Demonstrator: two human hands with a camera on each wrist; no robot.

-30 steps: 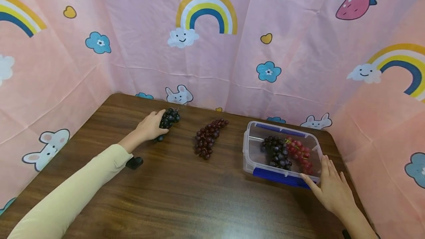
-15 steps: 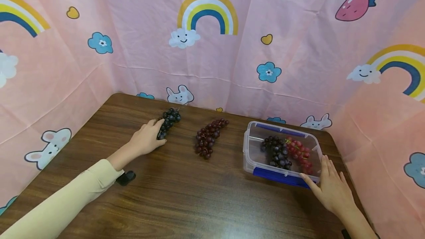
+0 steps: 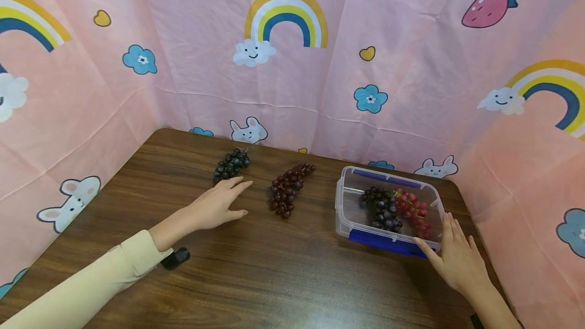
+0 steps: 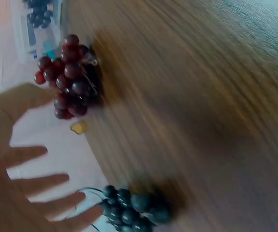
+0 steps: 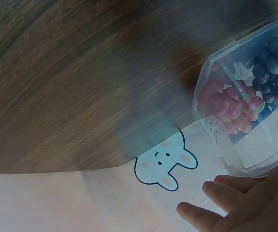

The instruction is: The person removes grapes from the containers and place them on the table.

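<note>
My left hand [image 3: 219, 204] hovers over the table with its fingers spread and nothing in them. Just beyond its fingertips lies a bunch of black grapes [image 3: 232, 164], its near end partly behind the hand. To the right of that hand is a bunch of dark red grapes [image 3: 288, 189], also seen near the thumb in the left wrist view. My right hand [image 3: 461, 258] rests with straight fingers against the right near corner of a clear plastic container [image 3: 340, 217] with blue clips. Inside it lie dark purple grapes [image 3: 385, 209] and bright red grapes [image 3: 413, 212].
The brown wooden table [image 3: 283, 273] ends at the back and sides against a pink patterned cloth [image 3: 292, 80]. A black strap device [image 3: 175, 258] is at the left wrist, below the cream sleeve [image 3: 105, 273].
My left hand has drawn back from the black grapes, toward me and to the right, and its fingers have spread. The black grapes stay on the table. The right hand has kept its place.
</note>
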